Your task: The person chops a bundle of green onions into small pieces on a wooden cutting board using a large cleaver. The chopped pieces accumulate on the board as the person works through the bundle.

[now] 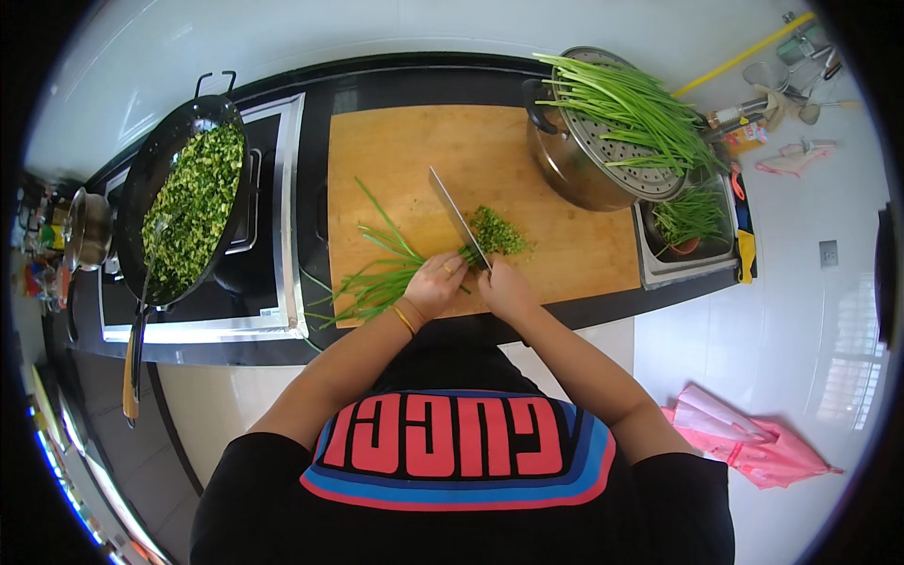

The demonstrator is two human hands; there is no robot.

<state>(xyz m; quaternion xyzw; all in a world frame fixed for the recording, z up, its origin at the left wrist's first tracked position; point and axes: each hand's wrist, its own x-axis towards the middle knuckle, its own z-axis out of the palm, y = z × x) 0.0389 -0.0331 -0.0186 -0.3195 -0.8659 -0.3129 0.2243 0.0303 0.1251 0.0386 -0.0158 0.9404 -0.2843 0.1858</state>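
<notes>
My right hand [508,287] is closed round the handle of a kitchen knife [455,211], whose blade points up and to the left over the wooden cutting board [414,141]. Close beside the blade, my left hand [437,284] presses down a bunch of long green chives [381,273]; their stalks fan out to the left across the board's near edge. Right of the blade lies a small heap of finely chopped chives [496,232]. The knife's edge meets the bunch just by my left fingertips. My fingers partly cover the handle and the cut ends.
A wok [132,169] full of chopped greens [196,207] sits on the stove [282,226] at left, beside a small metal pot [88,226]. At right, a large steamer pot [570,155] bears whole chives [626,104]. Behind it is a sink [659,273] with more greens [687,217].
</notes>
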